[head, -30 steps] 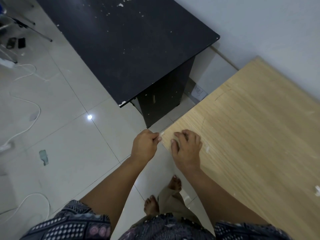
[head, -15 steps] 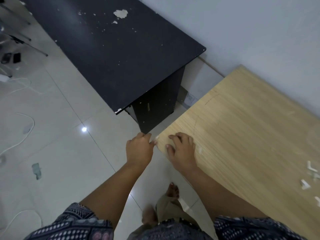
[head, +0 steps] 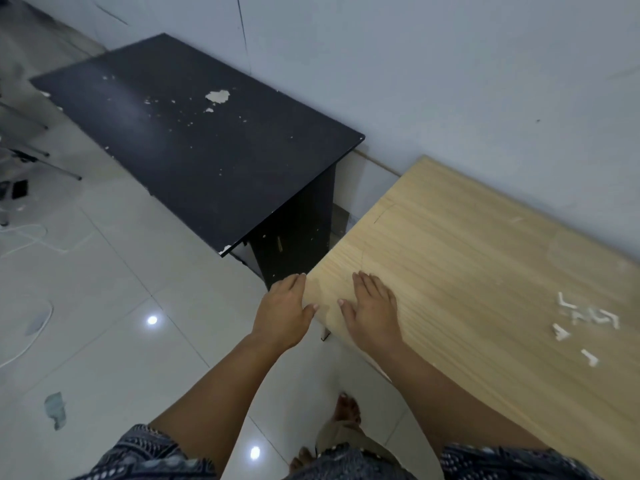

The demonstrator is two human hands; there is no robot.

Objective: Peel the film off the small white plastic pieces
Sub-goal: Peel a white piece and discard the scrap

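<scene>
— While both hands lie flat, what do they touch?
— Left hand (head: 284,311) against the wooden table (head: 467,271) corner's edge, right hand (head: 372,308) on top, fingers straight, holding nothing.
— The white plastic pieces (head: 581,322)?
— Scattered far right. No readable writing.

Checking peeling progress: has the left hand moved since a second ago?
Yes. The left hand has opened flat against the wooden table corner edge, no longer pinching a piece there.

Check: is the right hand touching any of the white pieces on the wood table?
Apart. Head view: right hand lies flat near the table corner; white pieces sit well off, bare wood between.
</scene>
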